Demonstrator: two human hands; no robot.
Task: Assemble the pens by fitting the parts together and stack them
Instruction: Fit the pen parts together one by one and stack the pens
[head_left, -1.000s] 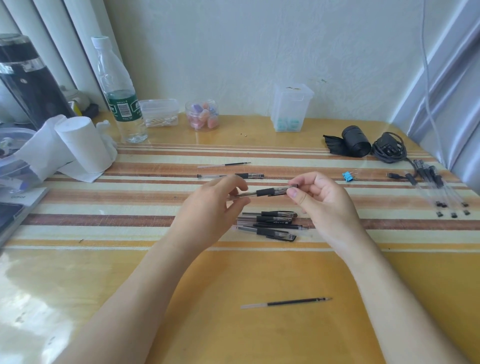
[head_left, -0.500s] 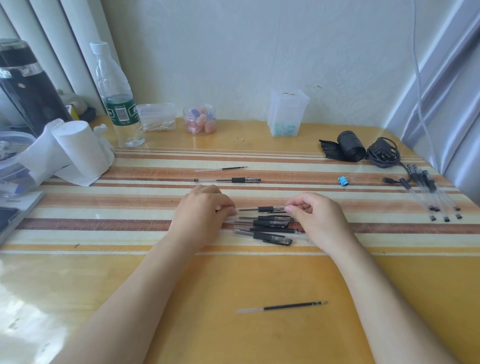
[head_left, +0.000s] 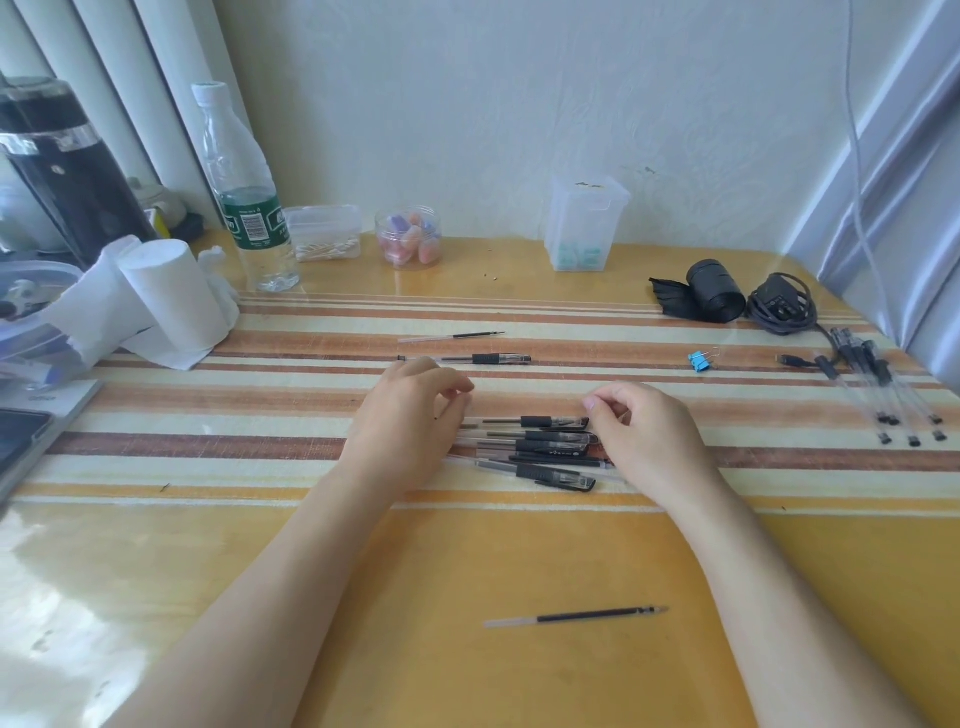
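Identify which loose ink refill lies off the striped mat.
The refill nearest the person, on bare yellow table; the other refill lies on the stripes, beyond the pen pile.
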